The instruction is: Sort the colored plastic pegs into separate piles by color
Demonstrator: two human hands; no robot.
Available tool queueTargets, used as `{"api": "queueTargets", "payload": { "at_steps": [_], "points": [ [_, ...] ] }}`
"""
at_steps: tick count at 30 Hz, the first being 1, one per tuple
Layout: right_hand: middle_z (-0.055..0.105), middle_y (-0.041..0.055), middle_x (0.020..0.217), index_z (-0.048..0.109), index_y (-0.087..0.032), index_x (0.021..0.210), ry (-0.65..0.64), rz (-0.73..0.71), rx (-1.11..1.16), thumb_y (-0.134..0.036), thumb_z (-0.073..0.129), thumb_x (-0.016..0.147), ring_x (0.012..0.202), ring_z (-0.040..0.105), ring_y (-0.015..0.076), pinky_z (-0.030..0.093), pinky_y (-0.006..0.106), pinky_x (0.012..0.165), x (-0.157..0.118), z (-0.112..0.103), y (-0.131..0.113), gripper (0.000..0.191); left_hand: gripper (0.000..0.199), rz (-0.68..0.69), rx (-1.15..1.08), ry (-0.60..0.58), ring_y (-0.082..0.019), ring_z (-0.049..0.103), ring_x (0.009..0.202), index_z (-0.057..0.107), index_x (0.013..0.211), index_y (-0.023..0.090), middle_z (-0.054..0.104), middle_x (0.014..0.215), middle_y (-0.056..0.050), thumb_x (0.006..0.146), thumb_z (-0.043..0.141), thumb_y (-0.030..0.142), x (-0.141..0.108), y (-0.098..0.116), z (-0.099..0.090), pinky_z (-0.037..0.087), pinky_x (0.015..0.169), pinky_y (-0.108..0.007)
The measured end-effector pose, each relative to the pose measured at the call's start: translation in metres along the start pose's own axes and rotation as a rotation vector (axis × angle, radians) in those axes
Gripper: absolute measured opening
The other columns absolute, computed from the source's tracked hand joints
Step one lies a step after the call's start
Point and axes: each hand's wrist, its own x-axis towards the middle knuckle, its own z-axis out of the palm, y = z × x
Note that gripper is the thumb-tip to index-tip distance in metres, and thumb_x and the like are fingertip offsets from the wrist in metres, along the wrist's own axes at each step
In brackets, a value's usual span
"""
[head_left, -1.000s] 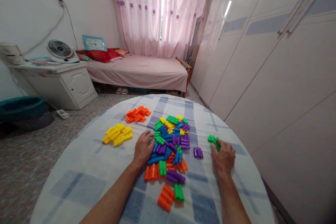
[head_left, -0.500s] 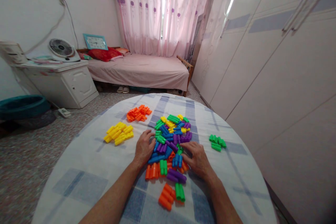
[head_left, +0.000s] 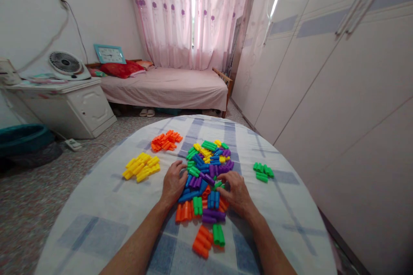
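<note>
A mixed pile of plastic tube-shaped building blocks (head_left: 196,171) in blue, purple, green, yellow and orange lies mid-table. Against its left side rests my left hand (head_left: 174,182), fingers loosely apart and holding nothing. At the pile's right side, my right hand (head_left: 235,190) has thumb and fingers closed around a green block (head_left: 218,185), partly hidden by the fingers. Just below that hand are a blue block (head_left: 213,200) and a purple block (head_left: 213,215). Nearer to me lie an orange block (head_left: 202,241) and a green block (head_left: 218,235).
Single-colour groups lie apart from the pile: yellow blocks (head_left: 141,166) and orange blocks (head_left: 166,140) at left, green blocks (head_left: 263,172) at right. The round table has a checked cloth (head_left: 122,219). A bed (head_left: 167,88) stands beyond, a wardrobe (head_left: 348,107) at right.
The view has turned slightly, shifting everything a little left. My right thumb and fingers have come together on the green block. My left hand stays beside the pile.
</note>
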Motion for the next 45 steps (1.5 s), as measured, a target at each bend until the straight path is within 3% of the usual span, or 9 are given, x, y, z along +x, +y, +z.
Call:
{"api": "queueTargets", "payload": {
  "at_steps": [4, 11, 16, 22, 25, 28, 32, 40, 45],
  "points": [
    [0.063, 0.0021, 0.08, 0.061, -0.022, 0.078, 0.092, 0.043, 0.101, -0.026, 0.055, 0.077, 0.081, 0.055, 0.018, 0.039, 0.032, 0.076, 0.003, -0.01, 0.009, 0.007, 0.025, 0.0, -0.004, 0.0, -0.024, 0.054, 0.109, 0.065, 0.095, 0.017, 0.057, 0.115, -0.01, 0.08, 0.046, 0.025, 0.0, -0.001, 0.0, 0.043, 0.097, -0.042],
    [0.065, 0.0072, 0.081, 0.064, -0.018, 0.083, 0.572, 0.386, -0.085, -0.045, 0.047, 0.079, 0.081, 0.054, 0.0223, 0.039, 0.036, 0.075, -0.006, -0.043, 0.075, 0.032, 0.025, 0.006, 0.004, -0.007, -0.024, 0.054, 0.109, 0.065, 0.095, 0.018, 0.056, 0.115, -0.01, 0.08, 0.046, 0.026, 0.0, -0.003, 0.0, 0.043, 0.097, -0.041],
    [0.064, 0.0092, 0.083, 0.064, -0.018, 0.086, 0.543, 0.423, -0.308, -0.039, 0.044, 0.081, 0.081, 0.05, 0.0237, 0.038, 0.037, 0.077, -0.019, -0.046, 0.1, 0.03, 0.025, 0.001, 0.004, 0.002, -0.024, 0.054, 0.109, 0.065, 0.094, 0.018, 0.057, 0.114, -0.01, 0.08, 0.046, 0.025, 0.0, -0.001, 0.0, 0.043, 0.097, -0.041],
    [0.061, 0.011, 0.087, 0.063, -0.017, 0.088, 0.612, 0.366, -0.39, -0.032, 0.045, 0.08, 0.087, 0.048, 0.025, 0.037, 0.039, 0.08, -0.015, -0.041, 0.092, 0.025, 0.024, -0.001, 0.005, 0.005, -0.024, 0.054, 0.109, 0.064, 0.095, 0.019, 0.057, 0.114, -0.009, 0.08, 0.046, 0.024, 0.0, -0.001, 0.001, 0.043, 0.097, -0.041],
    [0.062, 0.0077, 0.087, 0.062, -0.019, 0.086, 0.536, 0.231, -0.226, -0.032, 0.046, 0.081, 0.088, 0.051, 0.0229, 0.038, 0.038, 0.082, -0.007, -0.033, 0.071, 0.021, 0.024, -0.007, 0.003, 0.003, -0.024, 0.054, 0.109, 0.064, 0.094, 0.018, 0.057, 0.114, -0.01, 0.079, 0.046, 0.023, 0.0, 0.0, 0.0, 0.043, 0.097, -0.041],
    [0.063, 0.0045, 0.084, 0.061, -0.021, 0.081, 0.334, 0.066, -0.046, -0.03, 0.048, 0.082, 0.086, 0.054, 0.0202, 0.041, 0.035, 0.081, 0.0, -0.021, 0.041, 0.015, 0.024, -0.008, 0.0, 0.004, -0.024, 0.054, 0.109, 0.064, 0.095, 0.017, 0.057, 0.114, -0.011, 0.08, 0.046, 0.023, 0.0, 0.001, 0.0, 0.043, 0.097, -0.041],
    [0.064, 0.0044, 0.088, 0.063, -0.022, 0.084, 0.161, -0.009, -0.017, -0.023, 0.052, 0.08, 0.09, 0.054, 0.0203, 0.04, 0.035, 0.082, 0.001, -0.009, 0.014, 0.011, 0.023, -0.002, -0.006, 0.004, -0.024, 0.053, 0.11, 0.064, 0.095, 0.018, 0.057, 0.114, -0.01, 0.08, 0.047, 0.022, 0.0, 0.001, 0.0, 0.042, 0.098, -0.041],
    [0.064, 0.0028, 0.104, 0.063, -0.027, 0.104, -0.036, -0.066, -0.118, -0.021, 0.054, 0.08, 0.104, 0.049, 0.0224, 0.035, 0.037, 0.087, 0.001, 0.002, 0.006, 0.026, 0.023, -0.023, -0.009, -0.002, -0.024, 0.054, 0.108, 0.064, 0.094, 0.017, 0.057, 0.114, -0.011, 0.079, 0.047, 0.021, 0.0, 0.005, -0.002, 0.043, 0.098, -0.041],
    [0.061, 0.0046, 0.115, 0.06, -0.025, 0.112, -0.075, -0.047, -0.199, -0.023, 0.057, 0.08, 0.11, 0.046, 0.0255, 0.032, 0.041, 0.091, 0.004, 0.011, 0.005, 0.033, 0.024, -0.025, -0.007, -0.008, -0.025, 0.054, 0.108, 0.065, 0.095, 0.015, 0.057, 0.115, -0.011, 0.079, 0.047, 0.022, 0.0, 0.005, -0.003, 0.042, 0.098, -0.041]
  ]
}}
